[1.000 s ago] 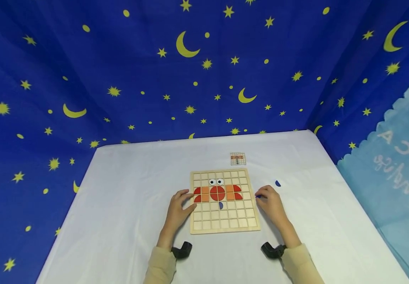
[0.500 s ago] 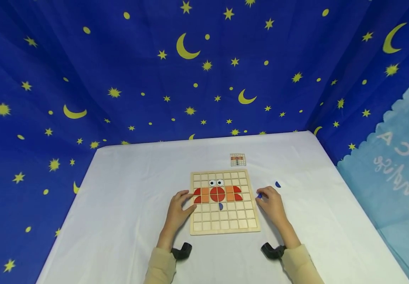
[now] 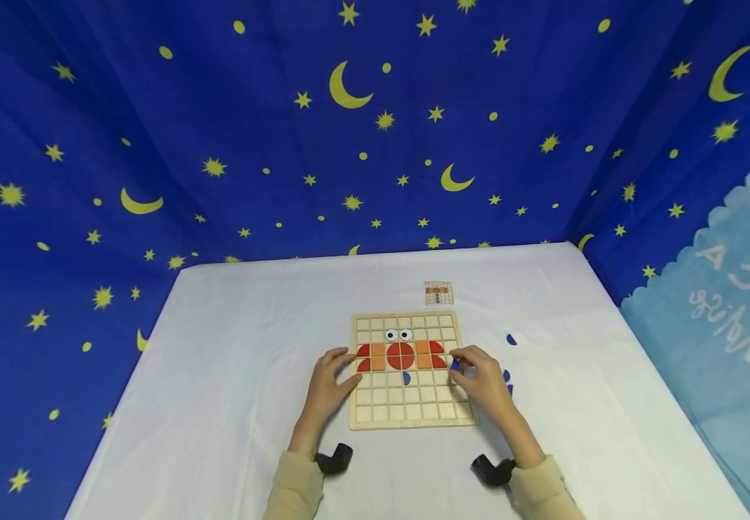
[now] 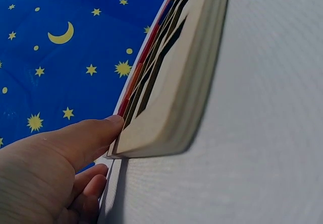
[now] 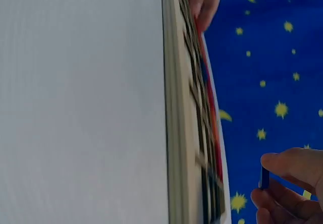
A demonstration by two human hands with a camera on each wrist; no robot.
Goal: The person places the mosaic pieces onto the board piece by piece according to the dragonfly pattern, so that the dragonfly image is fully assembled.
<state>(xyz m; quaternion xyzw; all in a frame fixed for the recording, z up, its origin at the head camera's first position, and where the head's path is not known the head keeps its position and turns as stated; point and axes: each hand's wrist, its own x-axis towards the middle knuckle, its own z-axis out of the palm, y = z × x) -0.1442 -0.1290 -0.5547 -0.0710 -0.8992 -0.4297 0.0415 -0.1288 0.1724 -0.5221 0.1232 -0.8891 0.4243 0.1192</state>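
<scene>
A square wooden grid board (image 3: pixel 414 426) holds red, orange and blue pieces and two googly-eye pieces (image 3: pixel 397 335). My left hand (image 3: pixel 329 383) rests at its left edge, thumb and fingers spread apart; the left wrist view shows the thumb (image 4: pixel 103 130) touching the board's rim. Over the right edge, my right hand (image 3: pixel 481 377) pinches a small blue piece (image 3: pixel 455 365), seen edge-on (image 5: pixel 264 177) between thumb and fingertip in the right wrist view. A blue half-round piece (image 3: pixel 406 378) sits in a cell below the red circle (image 3: pixel 400 355).
Behind the board lies a small pattern card (image 3: pixel 438 292) with a similar picture. On the white tablecloth (image 3: pixel 251 361) to the right are a blue half-round piece (image 3: pixel 511 339) and other blue pieces (image 3: pixel 507 375) beside the right hand. A blue starry cloth (image 3: pixel 284 144) hangs behind.
My right hand has moved left from beside the board to over its right edge, carrying the blue piece. Blue pieces it had covered now show on the cloth. The left hand stays put.
</scene>
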